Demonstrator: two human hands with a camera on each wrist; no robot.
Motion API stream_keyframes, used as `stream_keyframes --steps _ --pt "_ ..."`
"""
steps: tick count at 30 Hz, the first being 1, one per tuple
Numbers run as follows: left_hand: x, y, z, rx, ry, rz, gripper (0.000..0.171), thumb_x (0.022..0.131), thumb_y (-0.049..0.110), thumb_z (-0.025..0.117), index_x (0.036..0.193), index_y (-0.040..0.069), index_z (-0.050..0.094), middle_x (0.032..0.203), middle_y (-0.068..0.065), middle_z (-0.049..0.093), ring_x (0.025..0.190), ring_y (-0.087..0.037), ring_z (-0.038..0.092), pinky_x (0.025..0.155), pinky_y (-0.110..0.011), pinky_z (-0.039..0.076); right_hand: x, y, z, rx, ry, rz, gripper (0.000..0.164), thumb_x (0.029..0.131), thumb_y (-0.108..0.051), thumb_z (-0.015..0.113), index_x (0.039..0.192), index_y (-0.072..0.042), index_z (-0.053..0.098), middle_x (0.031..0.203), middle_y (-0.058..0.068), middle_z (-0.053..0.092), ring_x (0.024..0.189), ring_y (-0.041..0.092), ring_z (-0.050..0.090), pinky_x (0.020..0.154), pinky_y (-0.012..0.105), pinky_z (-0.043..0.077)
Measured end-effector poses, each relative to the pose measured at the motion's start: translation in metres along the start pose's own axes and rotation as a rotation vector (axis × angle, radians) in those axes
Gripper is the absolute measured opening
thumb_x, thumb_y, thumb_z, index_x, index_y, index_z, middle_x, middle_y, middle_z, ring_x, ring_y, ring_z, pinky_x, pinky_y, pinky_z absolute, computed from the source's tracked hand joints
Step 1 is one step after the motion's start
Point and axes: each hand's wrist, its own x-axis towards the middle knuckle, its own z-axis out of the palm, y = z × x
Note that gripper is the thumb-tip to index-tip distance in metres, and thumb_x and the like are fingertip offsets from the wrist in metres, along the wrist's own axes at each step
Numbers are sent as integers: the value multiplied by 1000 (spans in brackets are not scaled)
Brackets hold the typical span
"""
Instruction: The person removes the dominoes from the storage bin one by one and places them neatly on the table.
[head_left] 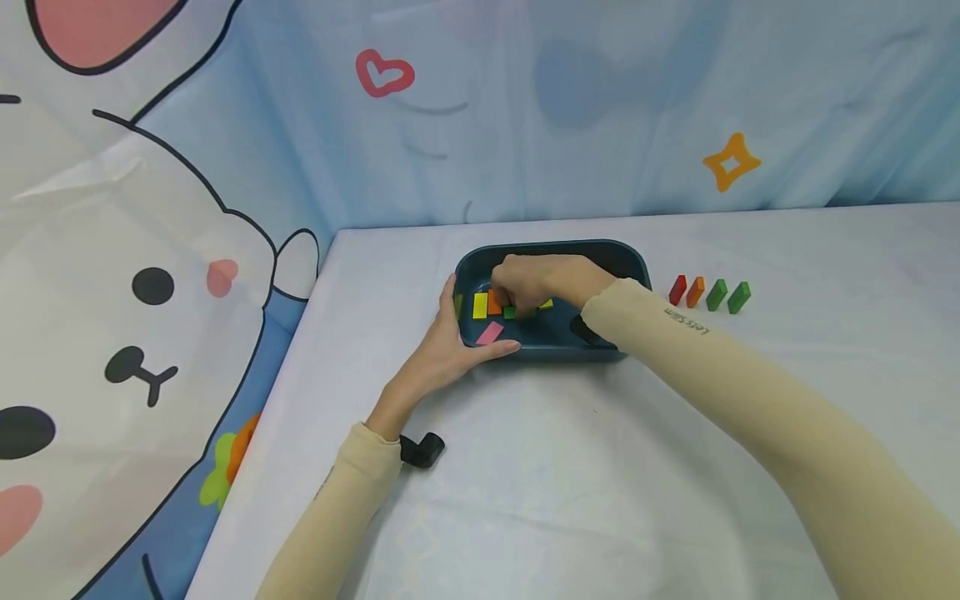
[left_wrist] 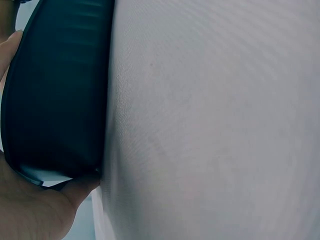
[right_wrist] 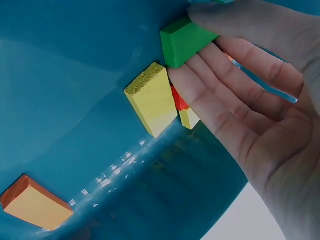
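Observation:
A dark teal tray (head_left: 558, 353) lies on the table. My left hand (head_left: 438, 350) grips its left end, fingers along the outer wall and thumb at the front rim; the left wrist view shows the tray's outer side (left_wrist: 57, 95) close up. My right hand (head_left: 534, 279) reaches down into the tray. In the right wrist view it pinches a green block (right_wrist: 187, 42) between thumb and fingers. Beside its fingertips lie a yellow block (right_wrist: 155, 105) and a partly hidden red block (right_wrist: 179, 100). A pink block (head_left: 490, 333) and another yellow block (head_left: 480, 306) rest in the tray's left part.
To the right of the tray stand a red block (head_left: 678, 289), an orange block (head_left: 695, 292) and two green blocks (head_left: 717, 295), spaced in a row. White cloth (head_left: 562, 467) covers the table. A patterned curtain (head_left: 525, 117) hangs behind it.

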Motion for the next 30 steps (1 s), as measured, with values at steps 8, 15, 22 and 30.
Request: stream_keyframes --steps 8,15,22,30 --pt "-2 -4 -2 -18 -3 -7 129 71 62 78 155 31 -16 156 -7 26 137 -23 36 115 -49 33 4 -4 2 -5 -29 10 23 85 -6 74 107 -5 69 100 8 66 86 21 58 90 35 56" --pt "0 -4 -2 -20 -1 -7 130 69 65 78 154 33 -15 157 -6 26 137 -23 36 115 -50 33 -1 0 0 -10 -24 -7 24 84 -7 75 107 -6 69 103 7 67 86 20 60 86 33 57" --pt "4 -4 -2 2 -8 -24 133 66 69 77 155 31 -15 163 -5 15 143 -25 28 116 -53 29 -22 7 -9 39 116 -109 26 81 -5 76 106 -5 67 97 7 67 86 20 61 83 35 57" --pt "10 -3 -5 17 1 -38 129 69 65 78 155 34 -14 165 -2 9 148 -25 23 117 -56 26 -78 10 -31 98 300 -149 21 81 -4 74 99 -7 64 92 5 62 84 19 56 80 33 54"
